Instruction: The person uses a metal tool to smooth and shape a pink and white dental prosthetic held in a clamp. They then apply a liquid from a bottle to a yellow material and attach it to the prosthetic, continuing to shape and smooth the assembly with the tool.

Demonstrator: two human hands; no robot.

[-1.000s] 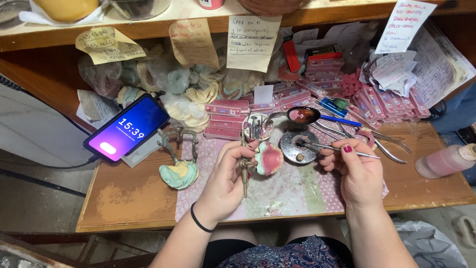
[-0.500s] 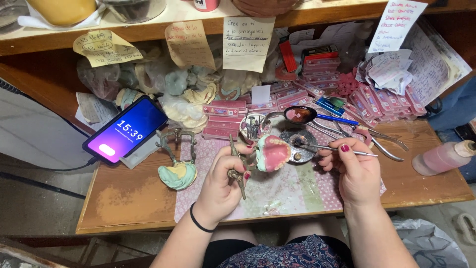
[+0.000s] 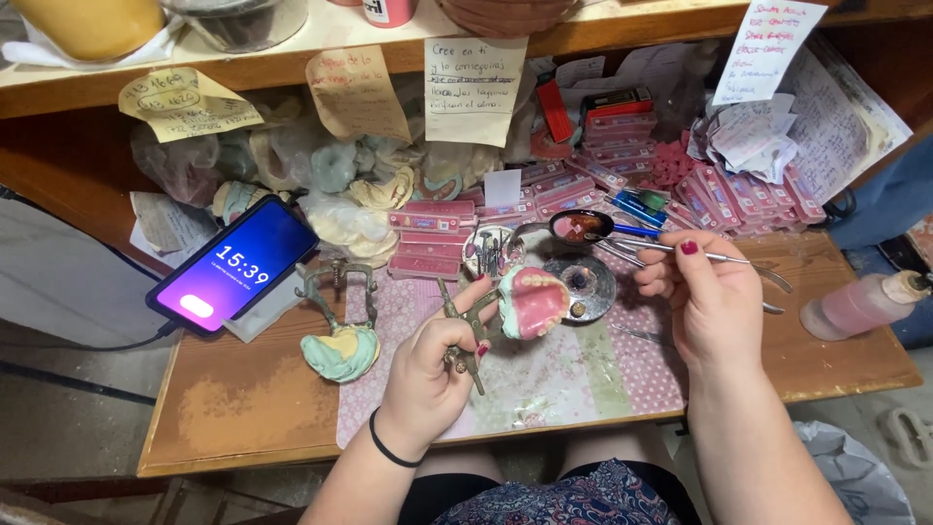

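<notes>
Over on the far left my phone (image 3: 233, 267) is propped at the bench edge with the screen facing up, so I can glance at it without putting anything down. Next to it sits a metal articulator with a green and yellow plaster model (image 3: 340, 342) on the wooden bench (image 3: 224, 418), parked out of the way but near enough to grab.

My left hand (image 3: 432, 374) is wrapped around a small metal articulator frame (image 3: 462, 326), fingers clenched on it, and the pink denture (image 3: 533, 301) mounted on it is tipped up toward me so I can see the teeth. It floats just above the patterned work mat (image 3: 573, 374), roughly centre of the bench. The denture is glossy pink wax or acrylic with a curved row of pale teeth, and the arch faces my right hand.

Behind it there's a little round metal dish (image 3: 583, 284) and a spoon with reddish wax in it (image 3: 580, 227), both kept near the work.

My right hand (image 3: 709, 301) is pinching a thin metal wax instrument (image 3: 671, 250), held like a pen with the tip aimed left at the spoon, not touching the denture. Off to the right lies a pink squeeze bottle (image 3: 860, 303) on its side.
</notes>
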